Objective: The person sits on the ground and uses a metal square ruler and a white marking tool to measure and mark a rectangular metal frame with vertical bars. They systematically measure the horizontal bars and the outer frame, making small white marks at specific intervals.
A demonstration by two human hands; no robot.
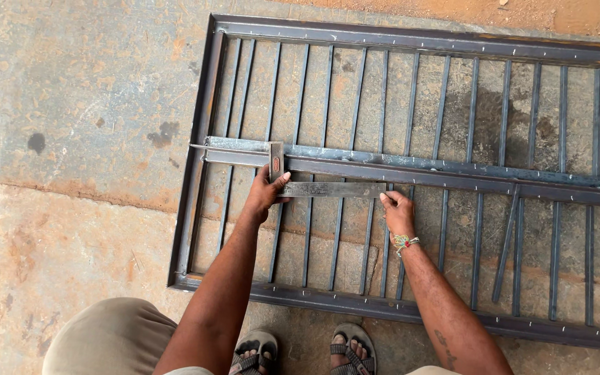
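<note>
A dark steel grille frame (190, 180) with several vertical bars lies flat on the concrete floor. Across its middle rests a loose steel angle bar (439, 170). A metal try square (328, 189) lies against this bar, its stock upright at the left and its blade pointing right. My left hand (267, 192) grips the square at the corner where stock meets blade. My right hand (397, 212) presses its fingertips on the blade's right end; a coloured thread band circles that wrist.
One loose bar (507, 239) leans slanted among the lower right bars. Bare stained concrete (71, 104) spreads to the left, reddish soil (522, 14) along the top. My sandalled feet (307, 351) stand just below the frame's near rail.
</note>
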